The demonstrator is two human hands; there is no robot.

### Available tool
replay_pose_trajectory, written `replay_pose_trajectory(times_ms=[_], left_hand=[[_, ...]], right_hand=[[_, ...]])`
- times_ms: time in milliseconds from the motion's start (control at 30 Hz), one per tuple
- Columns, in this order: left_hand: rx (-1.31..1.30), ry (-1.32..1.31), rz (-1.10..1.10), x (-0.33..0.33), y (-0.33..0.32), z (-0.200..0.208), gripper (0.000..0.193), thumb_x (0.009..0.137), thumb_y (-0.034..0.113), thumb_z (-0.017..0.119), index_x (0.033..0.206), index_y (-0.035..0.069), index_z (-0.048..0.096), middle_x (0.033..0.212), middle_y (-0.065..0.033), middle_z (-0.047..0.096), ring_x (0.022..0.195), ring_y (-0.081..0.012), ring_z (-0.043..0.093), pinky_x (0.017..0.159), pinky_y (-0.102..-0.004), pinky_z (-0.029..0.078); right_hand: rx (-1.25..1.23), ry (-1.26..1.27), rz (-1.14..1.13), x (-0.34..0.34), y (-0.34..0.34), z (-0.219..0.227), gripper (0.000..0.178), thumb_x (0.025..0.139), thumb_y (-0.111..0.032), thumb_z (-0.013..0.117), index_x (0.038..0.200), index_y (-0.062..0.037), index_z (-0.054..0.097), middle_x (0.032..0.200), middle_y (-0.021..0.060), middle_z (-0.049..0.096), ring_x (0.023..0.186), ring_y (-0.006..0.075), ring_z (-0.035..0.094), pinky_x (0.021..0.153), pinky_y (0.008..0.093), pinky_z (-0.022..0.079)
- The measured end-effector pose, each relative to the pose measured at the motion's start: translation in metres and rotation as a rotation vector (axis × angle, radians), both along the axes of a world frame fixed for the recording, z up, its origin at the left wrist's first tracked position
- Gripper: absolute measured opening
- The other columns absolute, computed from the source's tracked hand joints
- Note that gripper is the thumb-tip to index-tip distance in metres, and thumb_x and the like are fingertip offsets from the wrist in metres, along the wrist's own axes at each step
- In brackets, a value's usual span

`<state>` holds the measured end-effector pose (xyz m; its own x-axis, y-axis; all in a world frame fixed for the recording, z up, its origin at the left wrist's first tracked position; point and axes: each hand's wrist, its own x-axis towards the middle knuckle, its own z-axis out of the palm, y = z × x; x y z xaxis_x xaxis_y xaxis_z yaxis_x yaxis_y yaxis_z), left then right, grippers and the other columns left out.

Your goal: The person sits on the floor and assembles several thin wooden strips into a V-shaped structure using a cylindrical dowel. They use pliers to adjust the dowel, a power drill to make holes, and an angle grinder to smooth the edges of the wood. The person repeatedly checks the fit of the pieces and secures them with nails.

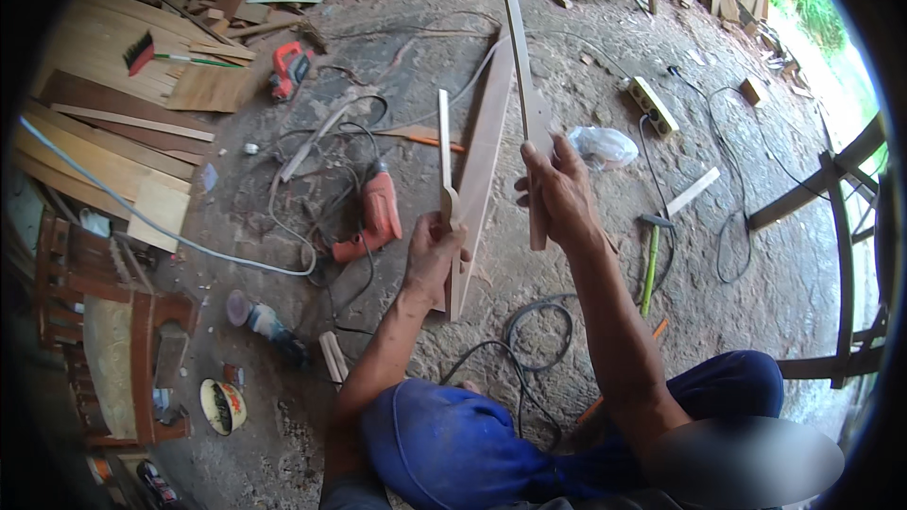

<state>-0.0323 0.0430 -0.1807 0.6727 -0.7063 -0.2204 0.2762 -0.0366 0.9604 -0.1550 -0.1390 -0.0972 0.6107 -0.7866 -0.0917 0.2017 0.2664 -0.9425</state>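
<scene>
Rough concrete (699, 264) lies beneath us; our left hand (435, 250) grips one wooden piece (444, 142), our right hand (564, 191) a second piece (519, 52); slackened fingers could drop and chip either.

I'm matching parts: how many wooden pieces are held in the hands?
2: a wooden piece in the left hand and a second wooden piece in the right hand. Anything small behind the hands could be hidden.

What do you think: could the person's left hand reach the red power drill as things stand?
Probably yes: the left hand is near the red power drill, and nothing visible blocks the way, though that hand holds a narrow, pale wooden strip that may need putting down first.
</scene>
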Motion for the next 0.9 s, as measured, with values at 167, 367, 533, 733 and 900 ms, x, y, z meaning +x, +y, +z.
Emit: replay_pose_trajectory(times_ms=[167, 367, 533, 733, 900], left_hand=[[-0.111, 0.102, -0.006, 0.046, -0.010, 0.117, 0.034, 0.100, 0.027, 0.069, 0.127, 0.011, 0.055, 0.090, -0.0026, 0.064, 0.058, -0.0113, 0.056, 0.053, -0.0261, 0.050], [-0.092, -0.189, 0.149, 0.022, -0.037, 0.218, 0.029, 0.099, 0.026, 0.071, 0.117, 0.011, 0.055, 0.090, -0.0029, 0.064, 0.071, -0.0160, 0.067, 0.062, -0.0319, 0.059], [-0.257, -0.130, 0.183, -0.018, -0.050, 0.235, 0.028, 0.103, 0.018, 0.061, 0.129, 0.008, 0.054, 0.105, -0.0077, 0.067, 0.082, -0.0190, 0.069, 0.071, -0.0339, 0.060], [-0.254, -0.200, 0.075, -0.044, -0.064, 0.218, 0.037, 0.103, 0.011, 0.059, 0.139, 0.008, 0.051, 0.112, -0.0099, 0.067, 0.087, -0.0187, 0.069, 0.074, -0.0320, 0.059], [-0.256, -0.257, 0.078, -0.046, -0.086, 0.215, 0.031, 0.104, 0.012, 0.058, 0.134, 0.006, 0.053, 0.115, -0.0088, 0.067, 0.088, -0.0139, 0.068, 0.072, -0.0263, 0.057]], right_hand=[[0.114, -0.144, 0.053, 0.001, 0.010, 0.007, 0.045, 0.103, -0.029, 0.060, 0.143, -0.0103, 0.053, 0.094, 0.0027, 0.061, 0.070, 0.0119, 0.061, 0.059, 0.0288, 0.053], [0.283, -0.373, 0.195, 0.011, 0.018, 0.034, 0.052, 0.104, -0.026, 0.055, 0.154, -0.0133, 0.047, 0.105, 0.0014, 0.066, 0.075, 0.0111, 0.060, 0.062, 0.0274, 0.052], [0.311, -0.429, 0.219, 0.001, 0.026, 0.068, 0.049, 0.107, -0.030, 0.051, 0.153, -0.0116, 0.049, 0.109, 0.0022, 0.066, 0.083, 0.0087, 0.060, 0.064, 0.0240, 0.053], [0.245, -0.462, 0.187, -0.026, 0.006, 0.066, 0.051, 0.108, -0.029, 0.049, 0.154, -0.0087, 0.045, 0.111, 0.0066, 0.069, 0.078, 0.0089, 0.062, 0.062, 0.0241, 0.054], [0.319, -0.439, 0.131, -0.037, -0.009, 0.063, 0.050, 0.109, -0.029, 0.047, 0.154, -0.0099, 0.045, 0.108, 0.0071, 0.071, 0.077, 0.0104, 0.064, 0.061, 0.0261, 0.055]])
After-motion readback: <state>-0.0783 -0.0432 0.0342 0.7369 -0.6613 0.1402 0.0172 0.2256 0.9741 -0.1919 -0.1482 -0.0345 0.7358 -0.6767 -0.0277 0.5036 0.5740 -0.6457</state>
